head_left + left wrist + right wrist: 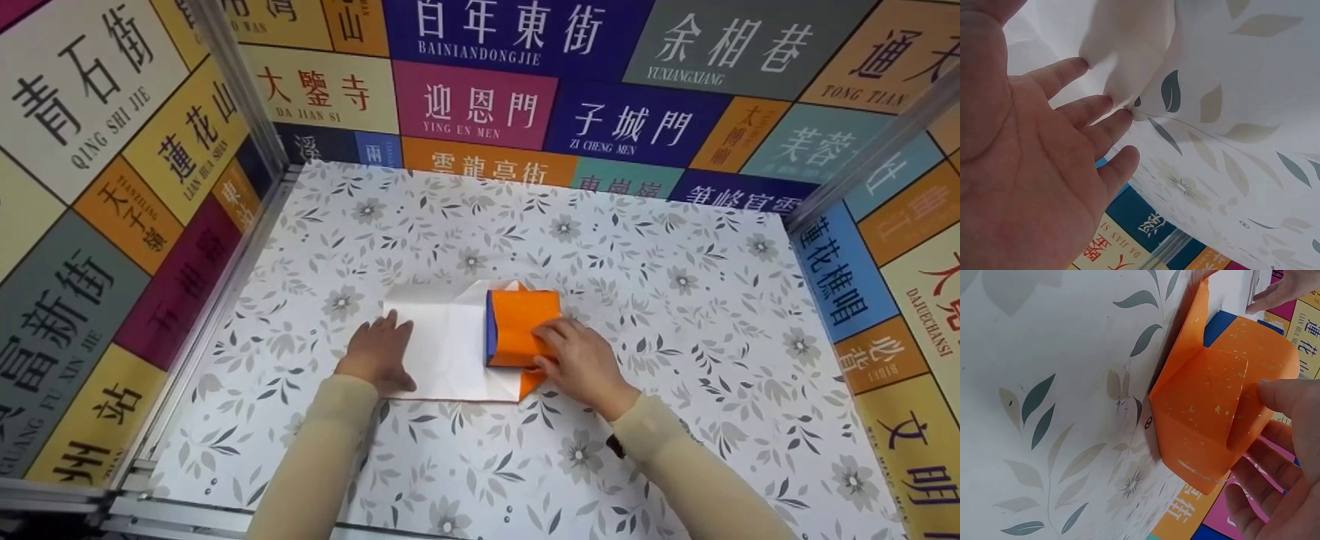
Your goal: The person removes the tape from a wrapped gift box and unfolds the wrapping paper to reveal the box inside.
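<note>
A sheet of paper (450,345), white on its upper face, lies on the flowered tabletop. At its right part stands a folded orange section (517,330); gold flecks dot it in the right wrist view. A blue edge (490,337) shows along its left side; what it belongs to is partly hidden. My left hand (377,352) rests with spread fingers on the sheet's left edge. In the left wrist view its fingertips (1123,115) touch the white paper. My right hand (581,367) holds the orange section at its right side, the thumb and fingers bent around its edge.
The tabletop (660,375) carries a grey leaf-and-flower pattern. Panels printed with street names (472,105) stand behind and on both sides. Metal frame posts (247,82) rise at the corners, and a metal rail (180,517) runs along the near left edge.
</note>
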A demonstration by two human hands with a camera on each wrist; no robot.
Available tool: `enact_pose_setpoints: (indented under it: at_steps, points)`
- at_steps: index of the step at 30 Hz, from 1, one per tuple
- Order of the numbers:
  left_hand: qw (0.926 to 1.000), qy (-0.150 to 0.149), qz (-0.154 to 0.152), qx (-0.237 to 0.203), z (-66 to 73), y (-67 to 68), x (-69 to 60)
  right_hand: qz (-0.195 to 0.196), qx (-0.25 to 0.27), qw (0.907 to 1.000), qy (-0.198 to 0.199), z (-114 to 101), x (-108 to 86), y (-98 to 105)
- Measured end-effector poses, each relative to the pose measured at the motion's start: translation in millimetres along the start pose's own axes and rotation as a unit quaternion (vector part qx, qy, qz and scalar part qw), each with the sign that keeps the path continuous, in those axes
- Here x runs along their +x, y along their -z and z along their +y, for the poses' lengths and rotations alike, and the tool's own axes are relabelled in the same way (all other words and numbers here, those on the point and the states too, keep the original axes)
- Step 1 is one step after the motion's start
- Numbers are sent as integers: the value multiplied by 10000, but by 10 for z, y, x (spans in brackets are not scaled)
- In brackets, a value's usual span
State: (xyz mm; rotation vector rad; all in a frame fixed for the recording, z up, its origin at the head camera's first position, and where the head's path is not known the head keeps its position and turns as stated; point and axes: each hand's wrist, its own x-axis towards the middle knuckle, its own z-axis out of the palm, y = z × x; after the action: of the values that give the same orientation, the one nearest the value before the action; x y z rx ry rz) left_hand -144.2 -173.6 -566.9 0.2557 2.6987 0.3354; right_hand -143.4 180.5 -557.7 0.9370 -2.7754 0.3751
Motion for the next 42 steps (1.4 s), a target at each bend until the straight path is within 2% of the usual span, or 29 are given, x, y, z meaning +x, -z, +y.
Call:
enact_pose_setpoints:
  at_steps: [11,16,23,29,33,37,42]
  points:
    - [9997,-133,137,125,42,-13,-19,-191,-156,9997,53,7,-14,45]
    - [9999,-48,102,84,45,-16,-10,-290,-265,9991,170,18,-1,75]
    - [9999,20,105,73,33,-29,5,-258,-654,9951,702,29,37,129]
    - [9999,22,115,113,33,-37,12,-485,-1059,9872,1087,24,54,169]
    - [9999,15,125,71,27,-39,14,-615,-1110,9848,1187,18,37,188]
    - [9999,10,131,67,16,-39,10,-460,-1108,9861,1151,27,21,189]
    - [9999,32,134,87,2,-40,12,-78,-993,9890,1097,67,-11,218]
